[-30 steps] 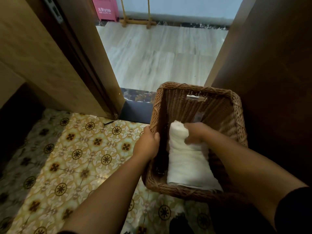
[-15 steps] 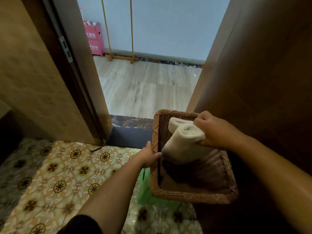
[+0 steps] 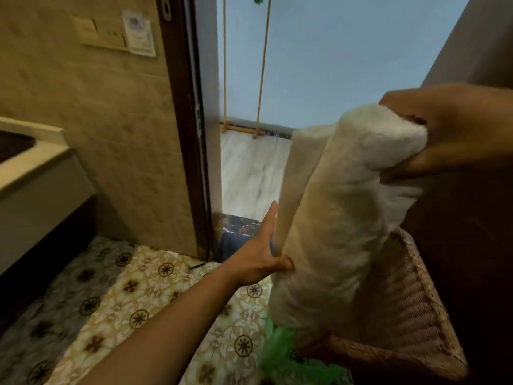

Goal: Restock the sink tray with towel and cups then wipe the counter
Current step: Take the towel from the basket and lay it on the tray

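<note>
A rolled white towel (image 3: 341, 215) hangs lifted above the wicker basket (image 3: 410, 323) at the lower right. My right hand (image 3: 449, 129) is shut on the towel's top end, high at the right. My left hand (image 3: 263, 254) touches the towel's left side lower down, thumb pressed against it and fingers stretched upward behind it. The basket's inside is mostly hidden by the towel. No cups are in view.
The counter edge with a dark sink (image 3: 16, 151) shows at the far left. An open doorway (image 3: 249, 162) lies ahead with a dark door frame (image 3: 191, 134). A dark wooden panel (image 3: 472, 245) stands right. Green plastic (image 3: 280, 354) lies under the basket on the patterned floor tiles (image 3: 138, 301).
My right hand has lifted the towel out of the basket and up high. My left hand left the basket rim and moved onto the towel. The view has tilted upward.
</note>
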A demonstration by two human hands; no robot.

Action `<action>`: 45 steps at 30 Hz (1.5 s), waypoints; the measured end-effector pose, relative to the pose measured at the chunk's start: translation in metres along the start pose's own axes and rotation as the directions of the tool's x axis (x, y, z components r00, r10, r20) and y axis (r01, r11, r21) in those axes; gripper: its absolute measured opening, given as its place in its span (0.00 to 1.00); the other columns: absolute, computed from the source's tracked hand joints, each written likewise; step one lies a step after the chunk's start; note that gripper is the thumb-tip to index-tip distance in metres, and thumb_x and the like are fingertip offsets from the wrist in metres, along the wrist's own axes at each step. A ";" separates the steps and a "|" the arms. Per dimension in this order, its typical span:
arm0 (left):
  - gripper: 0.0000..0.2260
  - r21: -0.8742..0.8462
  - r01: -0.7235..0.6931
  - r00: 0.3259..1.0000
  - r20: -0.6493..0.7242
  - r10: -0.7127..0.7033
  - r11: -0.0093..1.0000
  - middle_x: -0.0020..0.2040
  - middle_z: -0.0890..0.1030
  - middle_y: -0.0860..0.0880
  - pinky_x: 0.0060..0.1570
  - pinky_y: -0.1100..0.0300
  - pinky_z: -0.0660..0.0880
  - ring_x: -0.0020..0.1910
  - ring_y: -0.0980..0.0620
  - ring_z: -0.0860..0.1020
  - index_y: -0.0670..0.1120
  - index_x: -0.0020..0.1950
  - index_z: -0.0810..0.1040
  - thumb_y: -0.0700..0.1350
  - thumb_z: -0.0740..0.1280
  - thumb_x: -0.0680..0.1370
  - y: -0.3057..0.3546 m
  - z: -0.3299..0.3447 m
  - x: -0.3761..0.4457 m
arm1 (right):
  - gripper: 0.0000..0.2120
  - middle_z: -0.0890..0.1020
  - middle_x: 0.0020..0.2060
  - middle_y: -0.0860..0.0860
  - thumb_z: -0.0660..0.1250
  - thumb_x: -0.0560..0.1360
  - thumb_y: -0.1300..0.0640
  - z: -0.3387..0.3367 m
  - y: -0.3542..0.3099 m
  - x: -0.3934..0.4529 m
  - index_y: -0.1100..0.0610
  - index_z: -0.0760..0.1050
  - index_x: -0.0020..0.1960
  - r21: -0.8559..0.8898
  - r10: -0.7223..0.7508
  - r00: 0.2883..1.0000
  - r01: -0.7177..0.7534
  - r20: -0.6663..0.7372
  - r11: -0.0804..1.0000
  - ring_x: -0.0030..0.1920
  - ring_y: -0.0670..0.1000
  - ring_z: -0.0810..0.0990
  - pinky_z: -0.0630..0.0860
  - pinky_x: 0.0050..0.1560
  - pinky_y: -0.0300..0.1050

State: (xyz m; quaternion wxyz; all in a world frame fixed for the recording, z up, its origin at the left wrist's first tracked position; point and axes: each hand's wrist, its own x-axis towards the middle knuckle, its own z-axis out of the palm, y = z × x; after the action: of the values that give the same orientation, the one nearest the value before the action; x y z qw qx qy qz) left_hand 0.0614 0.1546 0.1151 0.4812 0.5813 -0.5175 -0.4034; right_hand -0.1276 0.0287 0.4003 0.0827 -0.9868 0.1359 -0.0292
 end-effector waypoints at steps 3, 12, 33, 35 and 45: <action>0.55 -0.105 -0.056 0.996 -0.070 0.048 0.993 0.70 0.66 0.56 0.59 0.75 0.66 0.68 0.65 0.68 0.55 0.75 0.52 0.75 0.71 0.56 0.022 -0.026 -0.039 | 0.22 0.78 0.44 0.36 0.73 0.59 0.38 -0.006 -0.030 0.037 0.40 0.72 0.50 0.083 -0.051 0.996 0.056 -0.070 0.995 0.45 0.38 0.77 0.73 0.41 0.44; 0.47 -0.083 0.027 0.787 -0.612 -0.072 0.996 0.71 0.69 0.62 0.58 0.68 0.72 0.66 0.65 0.71 0.60 0.76 0.56 0.70 0.73 0.63 -0.023 -0.136 -0.157 | 0.19 0.78 0.46 0.42 0.77 0.66 0.47 0.092 -0.122 0.276 0.43 0.73 0.52 0.223 -0.208 0.978 0.205 -0.010 0.953 0.46 0.45 0.76 0.71 0.41 0.41; 0.29 -0.354 -0.074 0.139 -0.929 -0.342 0.932 0.64 0.80 0.49 0.63 0.43 0.75 0.61 0.49 0.79 0.53 0.71 0.70 0.56 0.72 0.72 -0.151 -0.496 -0.160 | 0.18 0.81 0.51 0.52 0.75 0.70 0.51 0.257 -0.398 0.795 0.50 0.77 0.58 0.263 -0.672 0.715 0.622 0.196 0.738 0.48 0.53 0.77 0.76 0.49 0.50; 0.29 -0.373 -0.113 0.131 -0.924 -0.358 0.921 0.65 0.79 0.48 0.63 0.39 0.73 0.63 0.45 0.78 0.52 0.72 0.69 0.56 0.73 0.73 -0.162 -0.533 -0.162 | 0.16 0.81 0.50 0.52 0.75 0.70 0.51 0.267 -0.420 0.828 0.49 0.77 0.56 0.267 -0.684 0.705 0.634 0.186 0.726 0.47 0.54 0.79 0.79 0.48 0.52; 0.21 -0.281 -0.092 0.201 -0.945 -0.259 0.955 0.64 0.80 0.49 0.61 0.49 0.76 0.63 0.48 0.78 0.50 0.71 0.71 0.51 0.68 0.79 -0.219 -0.730 -0.182 | 0.22 0.81 0.56 0.55 0.76 0.70 0.53 0.314 -0.515 0.997 0.54 0.77 0.62 0.209 -0.667 0.735 0.638 0.123 0.741 0.48 0.52 0.74 0.66 0.47 0.43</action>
State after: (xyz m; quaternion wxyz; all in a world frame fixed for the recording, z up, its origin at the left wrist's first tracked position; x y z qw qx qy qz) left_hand 0.7885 0.4384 0.0505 0.7515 0.6585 -0.0037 -0.0398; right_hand 0.9913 0.2943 0.2147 0.1549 -0.9602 -0.2309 0.0272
